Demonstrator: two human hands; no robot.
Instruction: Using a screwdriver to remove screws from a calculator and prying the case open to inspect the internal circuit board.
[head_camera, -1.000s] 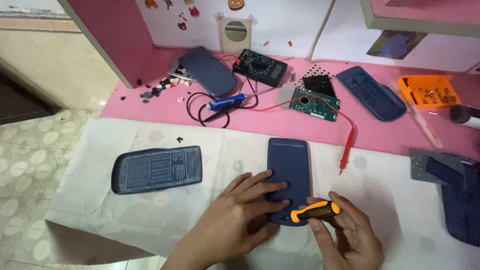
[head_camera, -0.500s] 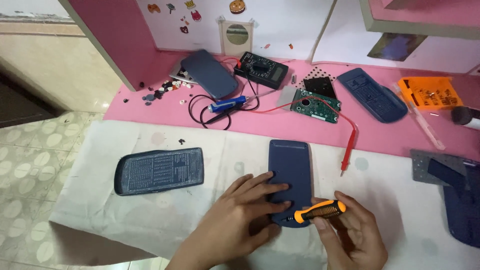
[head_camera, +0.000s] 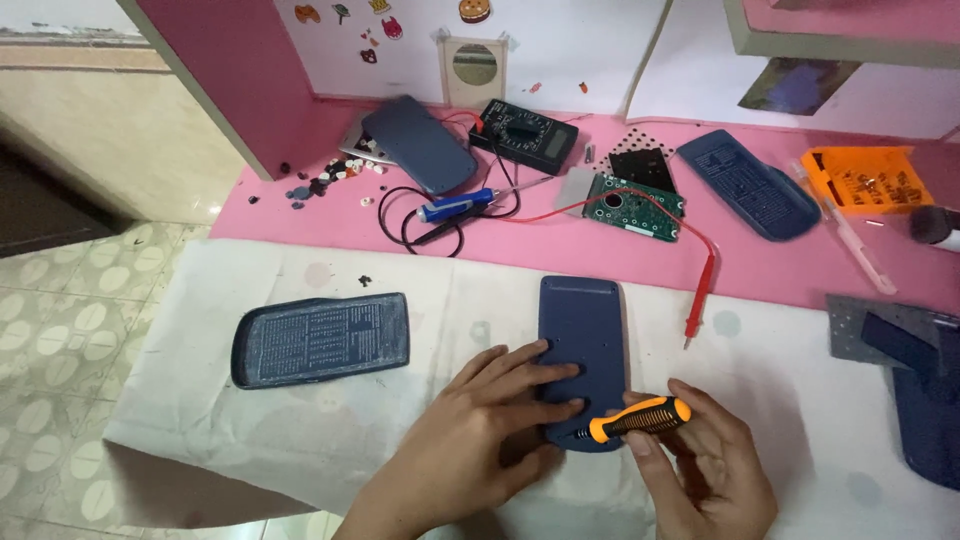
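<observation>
A dark blue calculator back shell (head_camera: 582, 325) lies face down on the white cloth (head_camera: 770, 380). My left hand (head_camera: 480, 430) presses flat on its lower half, fingers spread. My right hand (head_camera: 700, 470) grips an orange and black screwdriver (head_camera: 640, 418), held almost level, its tip against the shell's lower edge near my left fingers. To the left lies a second blue cover (head_camera: 322, 339), inner side up.
On the pink desk (head_camera: 300, 215) behind: a multimeter (head_camera: 525, 133) with red probe (head_camera: 700, 295), a green circuit board (head_camera: 632, 205), two more blue covers (head_camera: 420, 145) (head_camera: 748, 183), an orange parts box (head_camera: 865, 180), small loose buttons (head_camera: 330, 180). Dark blue parts (head_camera: 915, 385) lie at right.
The screwdriver has tilted slightly and shifted right in my right hand. My left hand stays on the shell. The view has drifted a little.
</observation>
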